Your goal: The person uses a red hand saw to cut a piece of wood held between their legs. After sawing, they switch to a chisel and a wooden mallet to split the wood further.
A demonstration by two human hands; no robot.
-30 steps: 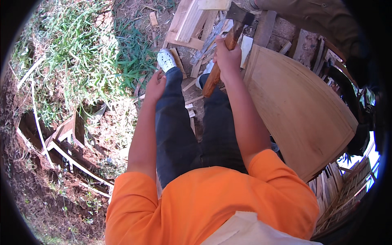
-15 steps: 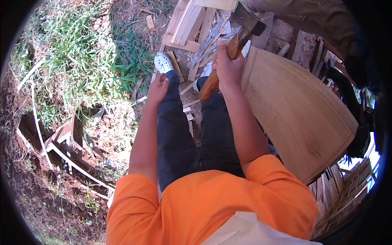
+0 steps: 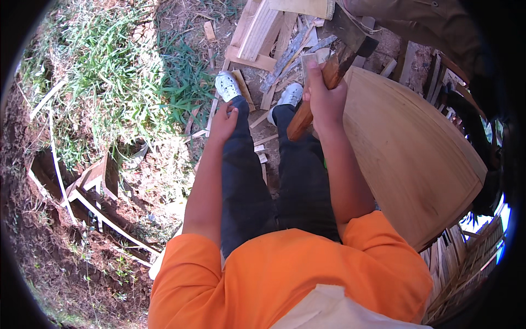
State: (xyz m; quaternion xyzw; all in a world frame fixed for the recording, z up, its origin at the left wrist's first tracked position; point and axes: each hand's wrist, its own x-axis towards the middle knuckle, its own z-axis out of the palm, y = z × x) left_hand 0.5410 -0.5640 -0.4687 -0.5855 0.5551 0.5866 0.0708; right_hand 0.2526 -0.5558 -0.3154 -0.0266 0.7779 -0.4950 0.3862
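Above the person's right leg, the right hand is clamping around the wooden handle of a hatchet, with the thumb lying along the handle. The dark metal head is pointing forward and to the right, away from the body, while the butt of the handle is slanting back toward the right knee. The left hand is hanging beside the left trouser leg, its fingers loosely bent and its thumb standing slightly apart from the forefinger; I cannot tell whether it is touching the cloth.

Both feet are wearing white perforated clogs, the left clog and the right clog standing apart among thin wood strips and offcuts. Ahead of them, a board frame is lying on the ground. To the right of the hatchet, a broad wooden panel is stretching back beside the right arm. Beyond it, another person's brown garment is showing at the upper right. Grass is growing on the left, and wooden slats are lying at the lower right.
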